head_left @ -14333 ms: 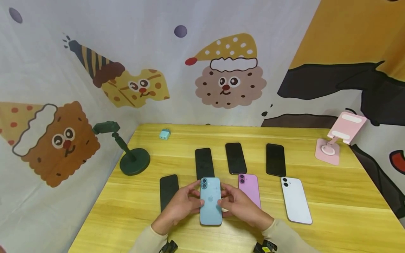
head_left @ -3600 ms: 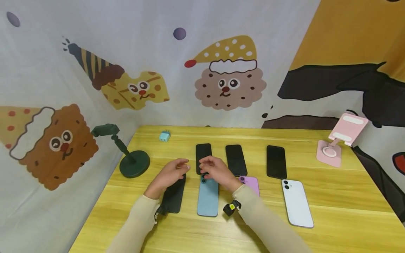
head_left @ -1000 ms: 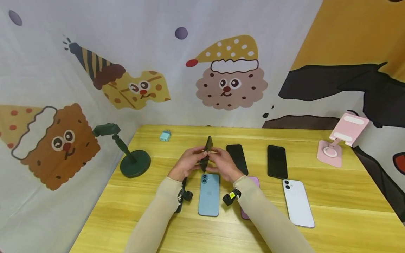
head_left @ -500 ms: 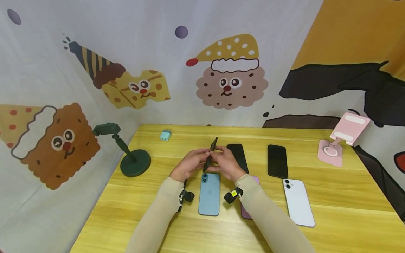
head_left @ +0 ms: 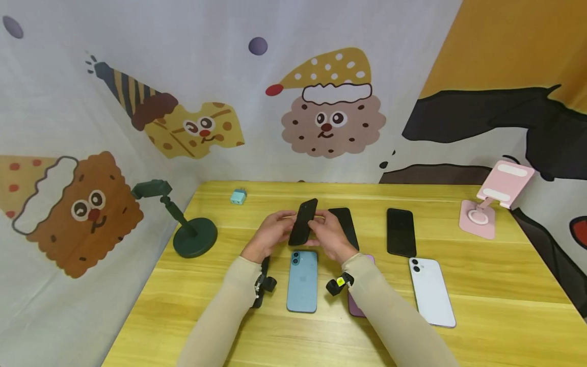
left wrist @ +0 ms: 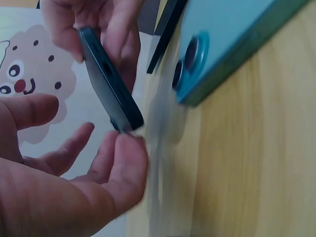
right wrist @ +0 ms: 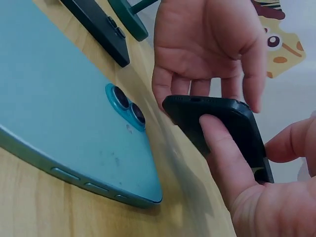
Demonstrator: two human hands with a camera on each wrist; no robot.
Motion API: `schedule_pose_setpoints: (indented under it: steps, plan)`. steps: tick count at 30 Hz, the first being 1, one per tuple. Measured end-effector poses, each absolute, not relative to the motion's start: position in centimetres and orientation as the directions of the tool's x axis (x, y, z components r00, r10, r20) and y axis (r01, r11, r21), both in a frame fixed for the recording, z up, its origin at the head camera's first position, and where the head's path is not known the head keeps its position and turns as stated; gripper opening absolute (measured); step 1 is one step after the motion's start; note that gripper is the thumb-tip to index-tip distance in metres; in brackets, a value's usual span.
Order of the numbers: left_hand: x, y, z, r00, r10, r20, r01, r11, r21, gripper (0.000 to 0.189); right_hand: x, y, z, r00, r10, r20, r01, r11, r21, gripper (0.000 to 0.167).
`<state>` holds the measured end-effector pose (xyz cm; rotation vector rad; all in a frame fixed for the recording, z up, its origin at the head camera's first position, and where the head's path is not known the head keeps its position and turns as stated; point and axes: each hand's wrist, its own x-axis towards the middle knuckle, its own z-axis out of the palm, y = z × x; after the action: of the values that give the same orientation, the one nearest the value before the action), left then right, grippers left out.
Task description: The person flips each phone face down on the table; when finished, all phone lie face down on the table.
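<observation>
In the head view a black phone (head_left: 304,223) is held up and tilted between both hands. My right hand (head_left: 331,236) grips it; the right wrist view shows that thumb (right wrist: 222,153) pressed on the flat face. My left hand (head_left: 269,235) is at the opposite edge with relaxed fingers. In the left wrist view its lower fingertips (left wrist: 131,148) touch the phone's edge, and its thumb stays apart. Just below lies a light blue phone (head_left: 302,281), back up, two lenses at its top left. Another black phone (head_left: 259,295) is partly covered by my left forearm.
Right of the hands lie a black phone (head_left: 346,227), a purple phone (head_left: 356,304) half under my right sleeve, another black phone (head_left: 401,232) and a white phone (head_left: 432,293). A green stand (head_left: 194,237), a blue charger plug (head_left: 238,197) and a pink stand (head_left: 477,217) sit farther out.
The blue phone, held in both hands at first, now lies on the table. The black phone behind it has been lifted and turned from edge-on to show its broad face.
</observation>
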<state>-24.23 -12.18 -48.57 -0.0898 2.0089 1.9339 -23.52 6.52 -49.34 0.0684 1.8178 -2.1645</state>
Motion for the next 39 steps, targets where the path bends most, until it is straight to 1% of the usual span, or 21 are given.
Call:
schedule_pose_setpoints:
  steps: [4,8,13,17,26,34,39]
  plan:
    - [-24.3,-13.1,-48.6,-0.942,0.181,-0.281,-0.274,0.062,0.96,0.048,-23.5,6.4,-49.1,-0.952,-0.214,-0.218,0.252,-0.148,-0.956,0.047]
    - [-24.4,-13.7,-48.6,-0.937,0.181,-0.299,-0.285,0.098,0.953,0.052,-23.6,6.2,-49.1,-0.95,-0.233,-0.207,0.247,-0.158,-0.956,0.048]
    - [-24.5,-14.3,-48.6,-0.934,0.162,-0.318,-0.303,0.108,0.947,0.054,-23.7,5.7,-48.8,-0.942,-0.265,-0.205,0.253,-0.161,-0.954,0.048]
    - [-24.6,-14.9,-48.5,-0.939,0.124,-0.32,-0.307,0.111,0.945,0.054,-24.0,5.5,-49.2,-0.941,-0.277,-0.196,0.241,-0.138,-0.961,0.047]
    - [-25.1,-16.0,-48.5,-0.935,0.075,-0.347,-0.336,0.125,0.933,0.057,-24.9,5.3,-50.6,-0.957,-0.217,-0.194,0.209,-0.052,-0.976,0.048]
    - [-25.7,-16.6,-49.3,-0.933,0.018,-0.359,-0.348,0.206,0.915,0.055,-25.5,4.7,-51.7,-0.945,-0.211,-0.251,0.253,0.016,-0.967,0.049]
    - [-25.7,-16.7,-49.3,-0.933,-0.001,-0.36,-0.349,0.248,0.904,0.052,-25.7,4.3,-52.1,-0.946,-0.199,-0.255,0.252,0.043,-0.967,0.048]
